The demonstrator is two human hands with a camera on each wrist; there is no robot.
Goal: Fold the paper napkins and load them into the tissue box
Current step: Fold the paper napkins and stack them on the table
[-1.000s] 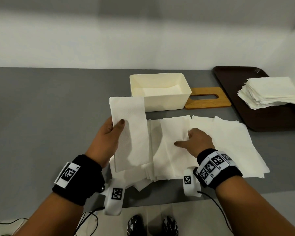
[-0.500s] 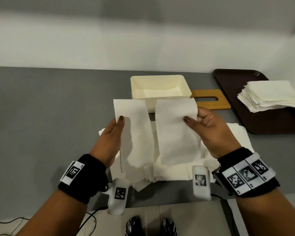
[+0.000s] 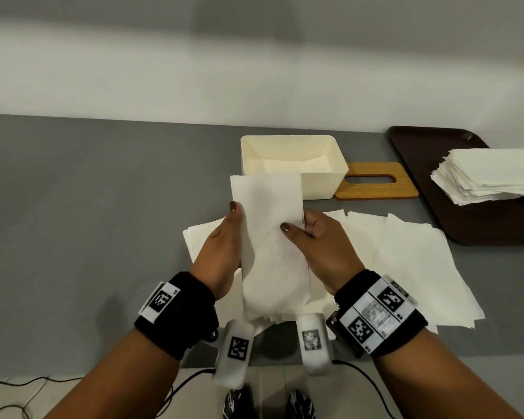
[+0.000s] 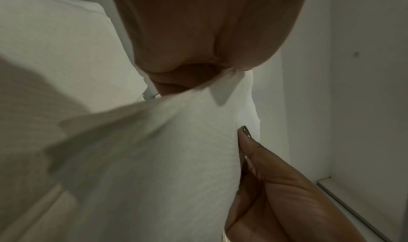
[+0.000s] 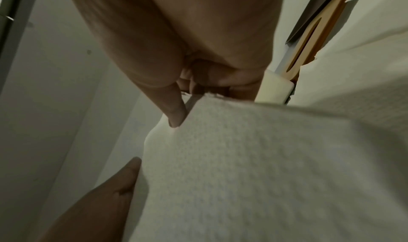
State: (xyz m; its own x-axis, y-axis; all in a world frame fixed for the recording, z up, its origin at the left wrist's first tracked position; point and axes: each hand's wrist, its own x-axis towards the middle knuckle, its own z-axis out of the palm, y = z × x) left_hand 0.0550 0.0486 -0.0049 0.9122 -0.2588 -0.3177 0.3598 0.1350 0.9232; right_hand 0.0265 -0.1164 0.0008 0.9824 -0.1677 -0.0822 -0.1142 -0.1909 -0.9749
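Both hands hold folded white napkins [image 3: 270, 225] stacked into one upright strip just in front of the cream tissue box [image 3: 318, 182]. My left hand [image 3: 224, 243] grips the strip's left edge, thumb on top. My right hand [image 3: 318, 240] pinches the right edge, thumb on the front face. The left wrist view shows the napkin [image 4: 154, 158] running under the palm, and the right wrist view shows the napkin [image 5: 253, 167] under the thumb. The box is open, with white paper at its bottom. Unfolded napkins [image 3: 406, 261] lie spread on the grey table under the hands.
The wooden slotted lid [image 3: 375, 184] lies flat right of the box. A dark brown tray [image 3: 430, 176] at the far right carries a pile of napkins [image 3: 490, 173]. A white wall runs behind the table; cables and shoes show below its near edge.
The right hand lifted a folded napkin off the table and brought it left. The two separate strips now overlap as one stack held between both hands.
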